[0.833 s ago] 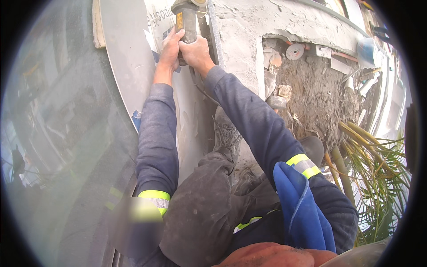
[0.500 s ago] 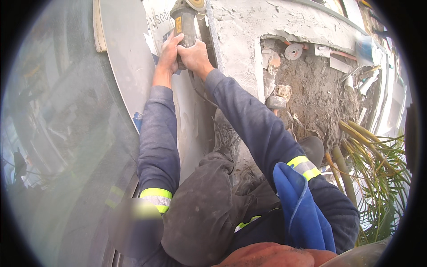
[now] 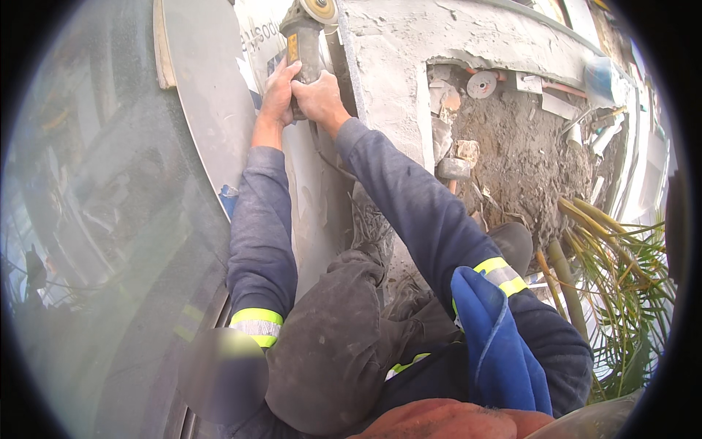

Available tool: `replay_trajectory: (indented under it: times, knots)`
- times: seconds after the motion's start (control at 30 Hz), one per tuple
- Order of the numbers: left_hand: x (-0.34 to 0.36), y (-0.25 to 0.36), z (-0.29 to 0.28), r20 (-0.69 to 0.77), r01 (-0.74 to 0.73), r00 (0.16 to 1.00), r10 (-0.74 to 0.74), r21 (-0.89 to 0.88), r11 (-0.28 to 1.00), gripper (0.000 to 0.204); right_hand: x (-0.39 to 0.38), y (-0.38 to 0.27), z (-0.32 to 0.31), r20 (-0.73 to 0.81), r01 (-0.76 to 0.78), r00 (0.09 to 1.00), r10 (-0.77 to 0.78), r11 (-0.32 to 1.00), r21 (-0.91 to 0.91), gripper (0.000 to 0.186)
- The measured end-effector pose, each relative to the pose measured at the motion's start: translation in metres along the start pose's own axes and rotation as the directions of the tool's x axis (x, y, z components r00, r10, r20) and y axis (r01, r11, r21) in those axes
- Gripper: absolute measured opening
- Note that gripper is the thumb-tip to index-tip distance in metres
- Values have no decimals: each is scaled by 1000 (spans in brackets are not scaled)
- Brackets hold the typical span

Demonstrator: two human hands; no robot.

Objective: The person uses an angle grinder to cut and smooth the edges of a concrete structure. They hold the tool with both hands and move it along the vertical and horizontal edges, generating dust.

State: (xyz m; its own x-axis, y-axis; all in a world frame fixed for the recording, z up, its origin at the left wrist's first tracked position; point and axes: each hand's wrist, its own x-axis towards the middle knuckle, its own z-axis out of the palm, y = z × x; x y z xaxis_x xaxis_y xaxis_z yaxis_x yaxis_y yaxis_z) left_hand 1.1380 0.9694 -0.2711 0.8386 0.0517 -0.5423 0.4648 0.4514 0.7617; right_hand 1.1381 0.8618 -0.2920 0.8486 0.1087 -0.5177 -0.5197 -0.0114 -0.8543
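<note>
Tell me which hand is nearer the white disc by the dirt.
Right: the right hand grips the grinder, left of the disc; the left hand, also on the grinder, is farther left.

Along the left stretches a large glossy pane (image 3: 95, 219) like glass, full of murky grey-green reflections, with a dark narrow frame (image 3: 218, 310) showing near the bottom. Across from it I see a low wall (image 3: 391, 77) coated in rough pale plaster, pitted and lumpy, its squared corner edging a sunken bed of bare earth (image 3: 523, 157). That ground is brown-grey and uneven, littered with broken masonry (image 3: 455, 170) and pale scraps (image 3: 559, 107), and an orange pipe (image 3: 566, 90) crosses its far edge. Green palm fronds (image 3: 629, 322) spread at the right, beside thick yellowish stalks (image 3: 566, 282). Strong daylight falls over everything, bleaching the plaster and whitening the far right nearly to glare.
</note>
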Motion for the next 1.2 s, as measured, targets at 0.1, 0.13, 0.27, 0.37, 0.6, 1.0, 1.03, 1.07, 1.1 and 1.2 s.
replay_trajectory:
  times: [0.1, 0.13, 0.27, 0.37, 0.6, 1.0, 1.03, 1.07, 1.1, 1.2]
  knots:
    - [1, 1, 4, -4, -21, 1000, 22, 29, 999, 58, 4, 0, 0, 11, -8, 1000, 8, 1000, 26, 51]
    - [1, 2, 5, -4, -20, 1000, 20, 30, 999, 59, 6, 1, 0, 10, -10, 1000, 9, 1000, 23, 51]
    - [4, 4, 6, -26, -19, 999, 19, 32, 999, 60, 9, 1, 1, 4, 1, 1000, -1, 1000, 28, 46]
    - [6, 2, 3, -10, -44, 999, 44, 23, 999, 60, 7, -5, 1, 27, 14, 1000, -16, 998, 68, 40]
    - [9, 2, 3, -45, -40, 998, 42, 45, 998, 58, 6, -11, 4, -10, 9, 1000, -8, 997, 79, 37]
    - [12, 3, 3, -46, -39, 998, 41, 61, 997, 56, 12, -7, 4, -8, 20, 1000, -19, 996, 92, 37]
    - [12, 3, 3, -48, -40, 998, 43, 63, 997, 56, 11, -9, 3, -3, 15, 1000, -15, 996, 83, 37]
    - [13, 3, 3, -51, -41, 998, 45, 66, 997, 56, 11, -10, 3, 2, 9, 1000, -9, 997, 75, 37]
    - [13, 2, 3, -54, -41, 998, 45, 68, 997, 55, 10, -12, 2, 1, 5, 1000, -5, 997, 71, 37]
    - [15, 2, 2, -54, -40, 998, 43, 61, 997, 55, 8, -15, 1, -5, 2, 1000, -2, 998, 64, 36]
